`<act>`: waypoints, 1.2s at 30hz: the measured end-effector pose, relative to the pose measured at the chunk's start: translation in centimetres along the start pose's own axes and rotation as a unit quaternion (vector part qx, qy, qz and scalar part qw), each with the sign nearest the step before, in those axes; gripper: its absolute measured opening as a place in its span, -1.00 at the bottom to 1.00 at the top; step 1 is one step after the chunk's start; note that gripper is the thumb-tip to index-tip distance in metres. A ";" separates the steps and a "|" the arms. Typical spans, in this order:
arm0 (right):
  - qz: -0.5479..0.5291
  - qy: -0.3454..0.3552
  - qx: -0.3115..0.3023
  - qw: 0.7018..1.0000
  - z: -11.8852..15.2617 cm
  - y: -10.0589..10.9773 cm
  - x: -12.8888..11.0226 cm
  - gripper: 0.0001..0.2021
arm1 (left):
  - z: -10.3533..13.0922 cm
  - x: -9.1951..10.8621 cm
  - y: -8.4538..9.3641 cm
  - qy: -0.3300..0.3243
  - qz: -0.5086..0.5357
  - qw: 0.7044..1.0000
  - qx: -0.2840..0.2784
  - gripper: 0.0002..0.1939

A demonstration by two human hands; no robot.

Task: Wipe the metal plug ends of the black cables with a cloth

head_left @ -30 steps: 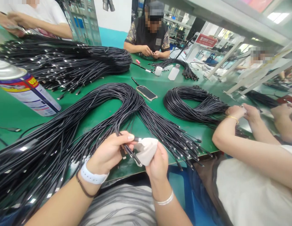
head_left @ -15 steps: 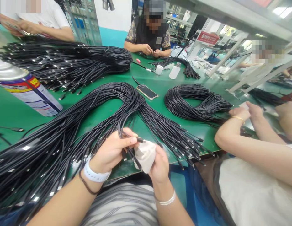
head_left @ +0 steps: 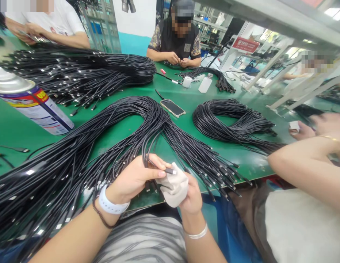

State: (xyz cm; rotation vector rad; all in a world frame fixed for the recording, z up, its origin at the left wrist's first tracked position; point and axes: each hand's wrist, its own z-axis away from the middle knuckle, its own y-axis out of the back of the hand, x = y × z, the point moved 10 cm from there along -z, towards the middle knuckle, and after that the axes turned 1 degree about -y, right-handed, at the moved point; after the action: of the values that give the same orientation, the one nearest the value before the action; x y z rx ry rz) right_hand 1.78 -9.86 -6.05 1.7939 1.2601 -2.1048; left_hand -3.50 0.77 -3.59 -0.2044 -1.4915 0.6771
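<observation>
Black cables are pinched between the thumb and fingers of my left hand (head_left: 137, 178), and one cable's plug (head_left: 170, 171) sticks out past the thumb with its metal tip towards the right. My right hand (head_left: 192, 193) is closed on a crumpled white cloth (head_left: 174, 188), which lies right behind and below the plug. Other cable ends hang under my left hand, partly hidden by the cloth. A large cable bundle (head_left: 109, 117) arches over the table behind my hands, its loose ends fanning out to the right.
On the green table (head_left: 175, 129) are a spray can (head_left: 46, 109), a phone (head_left: 173, 107), a coiled bundle (head_left: 208, 124), a far-left cable pile (head_left: 104, 71) and a small bottle (head_left: 205, 83). A person's arm (head_left: 304, 157) reaches in at the right; two people sit opposite.
My hands have shifted slightly right. The plug now shows in front of the cloth, whose folds have changed. The neighbour's hands and arm at the right have moved farther right.
</observation>
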 end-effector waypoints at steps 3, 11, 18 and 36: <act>0.006 -0.018 0.008 1.000 -0.3 0.1 0.3 -0.77 | -0.1 -0.2 -0.1 0.009 -0.016 1.000 -0.001 -0.87; 0.016 -0.033 0.013 0.999 -0.2 0.7 1.1 -0.75 | -0.1 -0.5 0.0 0.014 -0.045 0.999 -0.003 -0.88; -0.014 -0.023 -0.062 0.998 -0.4 0.1 1.5 -0.67 | -0.1 -0.4 0.1 0.010 -0.084 0.996 -0.002 -0.89; 0.293 -0.016 -0.095 0.951 -1.3 -0.3 0.6 -0.77 | 0.0 -0.8 0.9 0.057 -0.251 0.966 0.030 -0.97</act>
State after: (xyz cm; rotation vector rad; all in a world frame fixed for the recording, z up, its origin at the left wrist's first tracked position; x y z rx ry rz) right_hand 2.42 -8.60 -6.38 1.7552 0.7543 -1.6174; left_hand -3.67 1.09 -4.70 0.1779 -1.3363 0.2953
